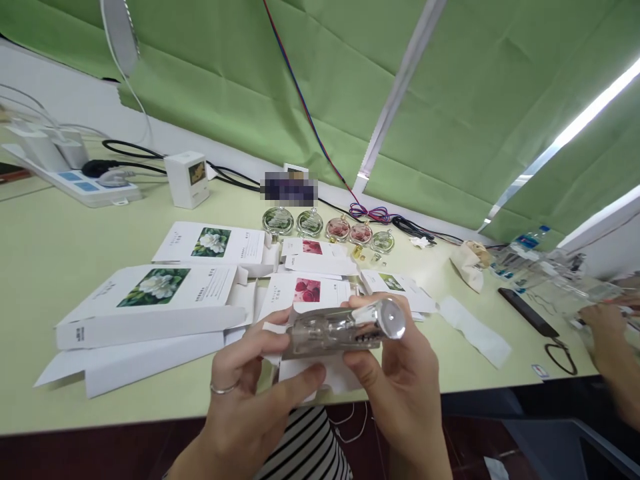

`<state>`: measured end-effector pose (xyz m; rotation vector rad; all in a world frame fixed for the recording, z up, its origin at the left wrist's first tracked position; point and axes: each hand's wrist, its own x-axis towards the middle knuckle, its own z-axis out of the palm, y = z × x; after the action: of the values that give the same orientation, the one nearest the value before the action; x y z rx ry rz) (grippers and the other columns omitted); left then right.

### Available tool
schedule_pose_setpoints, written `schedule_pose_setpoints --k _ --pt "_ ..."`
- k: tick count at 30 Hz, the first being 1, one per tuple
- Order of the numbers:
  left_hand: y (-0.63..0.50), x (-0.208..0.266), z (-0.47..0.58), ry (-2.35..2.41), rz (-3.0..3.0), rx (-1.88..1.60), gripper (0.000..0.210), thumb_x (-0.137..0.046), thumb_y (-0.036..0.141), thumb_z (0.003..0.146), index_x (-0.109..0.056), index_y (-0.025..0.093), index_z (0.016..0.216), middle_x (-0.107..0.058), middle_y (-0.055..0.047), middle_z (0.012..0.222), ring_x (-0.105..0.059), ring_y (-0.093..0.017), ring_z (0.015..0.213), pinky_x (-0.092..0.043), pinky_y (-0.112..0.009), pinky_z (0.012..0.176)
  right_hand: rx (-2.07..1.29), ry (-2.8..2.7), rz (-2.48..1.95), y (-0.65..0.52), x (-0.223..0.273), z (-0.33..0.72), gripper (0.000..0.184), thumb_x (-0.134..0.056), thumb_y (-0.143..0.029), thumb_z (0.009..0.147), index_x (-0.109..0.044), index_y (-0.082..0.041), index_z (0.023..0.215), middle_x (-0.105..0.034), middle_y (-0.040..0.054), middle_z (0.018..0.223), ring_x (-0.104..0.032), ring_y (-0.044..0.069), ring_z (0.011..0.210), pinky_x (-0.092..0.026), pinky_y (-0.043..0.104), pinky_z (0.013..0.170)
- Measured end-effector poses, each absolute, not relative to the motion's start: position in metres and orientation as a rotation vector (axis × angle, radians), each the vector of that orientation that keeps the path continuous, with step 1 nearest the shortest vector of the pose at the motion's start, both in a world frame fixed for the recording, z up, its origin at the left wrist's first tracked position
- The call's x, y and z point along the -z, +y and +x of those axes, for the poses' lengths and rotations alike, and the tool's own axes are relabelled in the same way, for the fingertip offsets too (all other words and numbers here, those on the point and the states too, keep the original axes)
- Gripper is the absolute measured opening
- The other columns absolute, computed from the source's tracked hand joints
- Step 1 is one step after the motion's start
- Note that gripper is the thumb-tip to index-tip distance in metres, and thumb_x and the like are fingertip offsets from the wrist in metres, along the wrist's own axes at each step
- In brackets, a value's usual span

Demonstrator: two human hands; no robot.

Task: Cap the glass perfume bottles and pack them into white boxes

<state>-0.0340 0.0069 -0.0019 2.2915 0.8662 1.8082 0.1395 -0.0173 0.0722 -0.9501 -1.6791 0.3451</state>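
A clear glass bottle with a shiny silver cap point(334, 330) lies on its side between my hands, its capped end to the right. My right hand point(405, 373) is closed round it near the cap, thumb below and fingers above. My left hand point(255, 393), with a ring on one finger, pinches a small white carton point(274, 331) at the bottle's left end. Whether the bottle's end sits inside the carton or only against it, I cannot tell. Just beyond lie flat white cartons printed with a red rose point(280, 293) and a white flower point(150, 293).
Round flower-pattern bottles point(310, 223) stand in a row behind the cartons, with small caps nearby. A power strip point(85, 187) and a white box point(187, 179) are at the left. A tissue point(475, 330), a dark phone point(527, 312) and another person's hand point(605, 323) are at the right.
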Motion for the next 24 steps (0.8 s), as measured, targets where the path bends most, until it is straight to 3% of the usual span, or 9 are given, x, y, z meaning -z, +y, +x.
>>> schedule_pose_setpoints --k 4,8,11,14,16,18,20,22,24 --pt "0.006 0.0 -0.036 0.871 2.374 -1.68 0.052 -0.051 -0.006 0.082 -0.068 0.037 0.107 -0.043 -0.003 0.118 -0.047 -0.022 0.133 -0.061 -0.035 0.098 -0.29 -1.721 -0.941 -0.016 -0.065 0.142 0.042 -0.059 -0.026 0.096 -0.05 -0.036 0.136 -0.066 0.0007 0.114 -0.053 0.022 0.11 -0.045 0.038 0.093" --pt "0.001 0.004 -0.034 0.955 2.263 -1.675 0.054 -0.052 -0.004 0.081 -0.07 0.041 0.104 -0.045 -0.001 0.12 -0.053 -0.023 0.127 -0.06 -0.02 0.066 -0.171 -1.831 -0.931 -0.021 -0.065 0.14 0.061 -0.056 -0.014 0.093 -0.038 -0.037 0.146 -0.064 -0.0002 0.118 -0.056 0.021 0.103 -0.042 0.04 0.095" --pt "-0.005 0.006 -0.031 1.04 2.182 -1.682 0.053 -0.051 -0.001 0.083 -0.071 0.043 0.105 -0.046 0.003 0.133 -0.063 -0.016 0.101 -0.051 -0.02 0.051 -0.066 -1.91 -0.945 -0.024 -0.075 0.14 0.079 -0.054 -0.003 0.087 -0.024 -0.037 0.152 -0.062 0.0014 0.122 -0.056 0.022 0.102 -0.044 0.039 0.09" --pt "-0.007 0.003 -0.028 1.063 2.195 -1.663 0.056 -0.048 -0.003 0.083 -0.069 0.043 0.108 -0.038 0.011 0.151 -0.054 -0.004 0.065 -0.047 -0.021 0.047 0.107 -2.104 -1.007 -0.025 -0.093 0.142 0.067 -0.052 -0.002 0.085 -0.036 -0.031 0.144 -0.063 0.0052 0.119 -0.055 0.024 0.096 -0.046 0.04 0.083" --pt "-0.007 0.0 -0.027 1.01 2.213 -1.638 0.054 -0.047 -0.001 0.083 -0.069 0.042 0.107 -0.03 0.015 0.158 -0.06 -0.006 0.074 -0.053 -0.022 0.054 0.223 -2.229 -1.023 -0.023 -0.104 0.142 0.049 -0.05 -0.006 0.088 -0.045 -0.024 0.133 -0.067 0.0076 0.106 -0.056 0.024 0.088 -0.048 0.04 0.077" --pt "-0.006 -0.004 -0.026 0.956 2.201 -1.638 0.05 -0.045 0.001 0.082 -0.068 0.039 0.103 -0.025 0.017 0.161 -0.064 -0.016 0.106 -0.061 -0.026 0.07 0.302 -2.295 -1.029 -0.021 -0.109 0.142 0.038 -0.048 -0.009 0.091 -0.048 -0.019 0.128 -0.067 0.0075 0.093 -0.056 0.023 0.079 -0.049 0.037 0.071" --pt "-0.005 -0.007 -0.025 0.934 2.191 -1.66 0.049 -0.042 0.001 0.082 -0.067 0.038 0.103 -0.024 0.015 0.162 -0.056 -0.023 0.128 -0.062 -0.034 0.087 0.331 -2.336 -1.047 -0.018 -0.108 0.14 0.033 -0.044 -0.008 0.093 -0.052 -0.016 0.124 -0.067 0.0072 0.088 -0.057 0.022 0.075 -0.05 0.035 0.067" --pt "-0.004 -0.008 -0.024 0.932 2.208 -1.669 0.052 -0.041 -0.002 0.082 -0.067 0.037 0.104 -0.022 0.015 0.163 -0.053 -0.024 0.133 -0.061 -0.039 0.094 0.293 -2.36 -1.052 -0.016 -0.102 0.139 0.032 -0.041 -0.005 0.093 -0.055 -0.015 0.12 -0.069 0.0083 0.09 -0.058 0.021 0.076 -0.051 0.034 0.066" --pt "-0.004 -0.008 -0.025 0.945 2.239 -1.659 0.056 -0.043 -0.005 0.082 -0.068 0.039 0.107 -0.019 0.016 0.164 -0.057 -0.022 0.127 -0.061 -0.034 0.088 0.2 -2.363 -1.038 -0.016 -0.096 0.139 0.03 -0.041 -0.007 0.094 -0.057 -0.014 0.119 -0.07 0.0097 0.097 -0.06 0.021 0.082 -0.051 0.034 0.07"
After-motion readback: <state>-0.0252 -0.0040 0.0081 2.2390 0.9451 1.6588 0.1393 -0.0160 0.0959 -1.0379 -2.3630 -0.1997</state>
